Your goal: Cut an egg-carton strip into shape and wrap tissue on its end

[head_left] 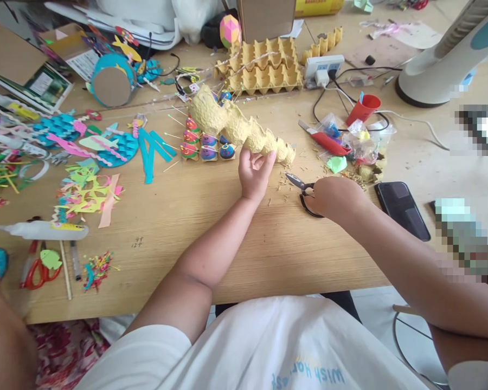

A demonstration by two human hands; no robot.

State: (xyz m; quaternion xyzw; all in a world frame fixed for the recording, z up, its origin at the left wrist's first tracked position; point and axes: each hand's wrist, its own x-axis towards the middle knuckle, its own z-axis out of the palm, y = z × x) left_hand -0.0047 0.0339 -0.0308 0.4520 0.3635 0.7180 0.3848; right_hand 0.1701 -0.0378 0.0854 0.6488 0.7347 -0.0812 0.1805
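Yellow carton strip (250,132) is pinched in our left hand (257,172), above the table (179,216); our right hand (337,197) grips scissors (296,180) (tips low). Loose pinching could drop the strip onto painted cups (209,149).

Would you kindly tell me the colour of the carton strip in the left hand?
The carton strip is pale yellow, best seen in the head view.

Rough carton (246,127) (matt), metal-bladed scissors (300,184)
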